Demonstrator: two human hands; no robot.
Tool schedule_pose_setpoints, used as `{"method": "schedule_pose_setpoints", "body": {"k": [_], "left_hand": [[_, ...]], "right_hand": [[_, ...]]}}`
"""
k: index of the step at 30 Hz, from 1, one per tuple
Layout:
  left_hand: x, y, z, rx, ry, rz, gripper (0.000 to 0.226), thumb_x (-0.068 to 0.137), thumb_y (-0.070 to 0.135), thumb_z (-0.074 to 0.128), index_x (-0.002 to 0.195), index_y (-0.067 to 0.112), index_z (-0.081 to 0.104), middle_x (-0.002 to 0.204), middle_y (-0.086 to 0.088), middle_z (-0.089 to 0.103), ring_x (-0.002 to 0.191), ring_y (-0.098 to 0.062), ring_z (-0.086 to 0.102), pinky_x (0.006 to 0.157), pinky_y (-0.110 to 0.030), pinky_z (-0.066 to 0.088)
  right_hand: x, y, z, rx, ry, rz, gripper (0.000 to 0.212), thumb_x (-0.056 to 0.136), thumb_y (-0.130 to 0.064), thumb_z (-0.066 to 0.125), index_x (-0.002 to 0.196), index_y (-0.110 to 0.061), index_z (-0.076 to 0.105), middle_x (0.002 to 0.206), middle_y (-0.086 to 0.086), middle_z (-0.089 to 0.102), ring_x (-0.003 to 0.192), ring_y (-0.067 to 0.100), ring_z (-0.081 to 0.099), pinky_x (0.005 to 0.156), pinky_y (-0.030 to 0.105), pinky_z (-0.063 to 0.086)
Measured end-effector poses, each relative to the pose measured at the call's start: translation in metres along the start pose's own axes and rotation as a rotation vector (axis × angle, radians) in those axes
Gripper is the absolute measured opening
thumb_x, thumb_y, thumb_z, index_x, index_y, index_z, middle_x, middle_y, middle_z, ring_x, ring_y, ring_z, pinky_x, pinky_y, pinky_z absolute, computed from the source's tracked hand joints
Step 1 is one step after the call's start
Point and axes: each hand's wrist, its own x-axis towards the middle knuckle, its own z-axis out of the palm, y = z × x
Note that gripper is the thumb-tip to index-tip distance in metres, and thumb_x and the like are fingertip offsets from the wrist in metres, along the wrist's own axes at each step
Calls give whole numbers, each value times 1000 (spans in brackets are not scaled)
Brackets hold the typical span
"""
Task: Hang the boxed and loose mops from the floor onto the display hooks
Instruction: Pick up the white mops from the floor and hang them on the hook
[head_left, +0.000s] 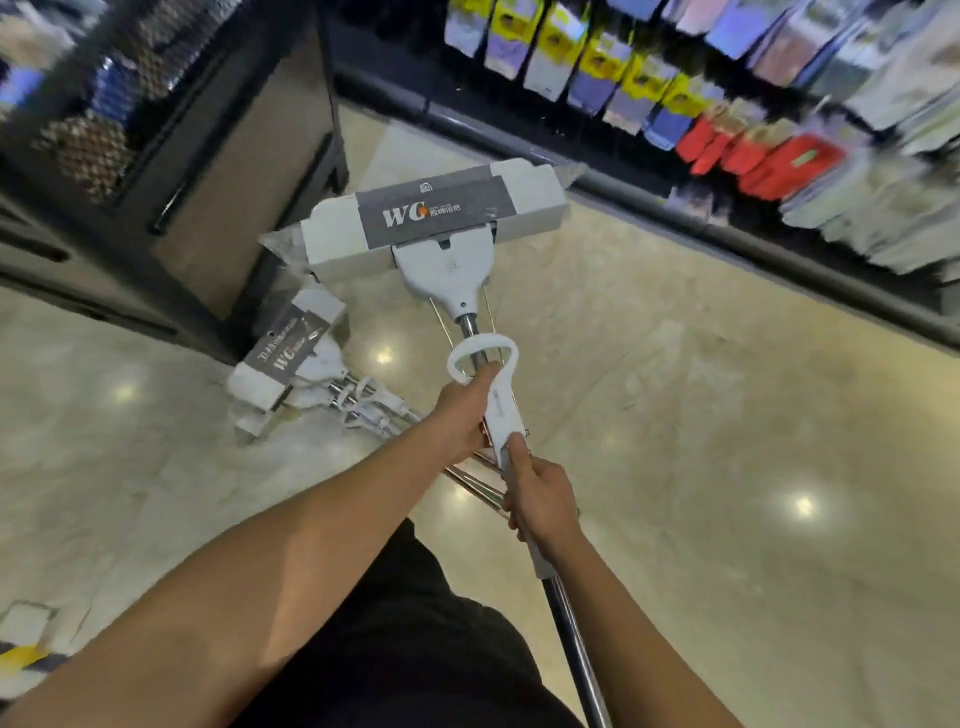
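Head view: beige floor (701, 415) lying under everything. Boxed mop (431, 221) being held above it, head far, pole near. More mops (291, 364) lying at left. I am wrapping my left hand (462, 410) and right hand (543, 501) closed around its white lever (501, 405) and pole.

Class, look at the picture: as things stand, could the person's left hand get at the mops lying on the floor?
Probably not right now. The left hand is closed on the white lever of the held mop, so it is occupied. The floor mops lie lower left with nothing across the path; freeing the hand and bending down would likely do.
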Motion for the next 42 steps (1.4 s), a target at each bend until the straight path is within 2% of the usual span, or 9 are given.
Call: {"method": "schedule_pose_setpoints", "body": {"k": [2, 4, 6, 16, 20, 26, 32, 35, 42], "left_hand": [[-23, -3, 24, 69, -66, 46, 39, 95, 42, 74, 109, 7, 67, 84, -9, 69, 78, -28, 69, 69, -39, 59], [-44, -11, 48, 141, -122, 85, 30, 92, 36, 79, 100, 8, 67, 77, -6, 68, 73, -25, 68, 72, -42, 61], [-66, -26, 73, 187, -204, 118, 29, 90, 32, 82, 98, 8, 69, 76, -6, 69, 73, -26, 68, 81, -49, 59], [-202, -155, 213, 426, -500, 307, 26, 89, 30, 81, 98, 8, 71, 85, -11, 73, 81, -30, 71, 77, -44, 58], [-255, -197, 270, 529, -673, 371, 17, 94, 25, 77, 86, 11, 71, 70, -3, 74, 71, -24, 71, 73, -41, 58], [-317, -239, 359, 704, -923, 493, 20, 96, 28, 74, 88, 10, 70, 76, -8, 72, 69, -21, 71, 61, -35, 59], [-356, -281, 461, 798, -1139, 501, 19, 91, 30, 78, 94, 12, 71, 79, -8, 73, 73, -25, 71, 67, -41, 58], [-369, -296, 521, 798, -1245, 469, 14, 92, 24, 77, 91, 12, 70, 77, -8, 72, 70, -24, 70, 59, -33, 57], [-401, -340, 655, 811, -1475, 392, 13, 92, 23, 78, 97, 13, 71, 83, -8, 73, 76, -26, 69, 65, -35, 58]], "right_hand": [[-18, 7, -15, 83, 51, -11, 68, 98, -73, 40, 74, -14, 65, 63, 8, 68, 48, 20, 60, 48, 32, 49], [-35, 20, -32, 174, 114, -26, 71, 98, -71, 44, 75, -8, 63, 62, 8, 66, 47, 18, 58, 46, 29, 47], [-53, 37, -53, 232, 210, -43, 72, 98, -67, 47, 80, 0, 63, 60, 7, 65, 46, 16, 57, 44, 24, 43], [-175, 161, -164, 466, 623, -133, 61, 100, -54, 53, 75, 1, 62, 57, 7, 63, 47, 17, 54, 48, 27, 40], [-213, 192, -207, 613, 791, -181, 69, 85, -67, 52, 70, 0, 60, 60, 17, 63, 46, 21, 54, 47, 29, 39], [-247, 231, -280, 717, 1025, -218, 79, 78, -78, 47, 74, -2, 67, 59, 17, 64, 45, 19, 56, 47, 29, 42], [-258, 266, -360, 850, 1231, -237, 80, 80, -79, 48, 83, -3, 72, 55, 3, 58, 46, 19, 53, 51, 31, 40], [-260, 275, -414, 872, 1325, -235, 69, 79, -80, 48, 72, -15, 70, 53, 1, 57, 44, 19, 51, 45, 26, 39], [-271, 306, -534, 917, 1534, -253, 58, 90, -74, 59, 67, -21, 67, 54, -1, 54, 49, 19, 51, 44, 27, 41]]}}
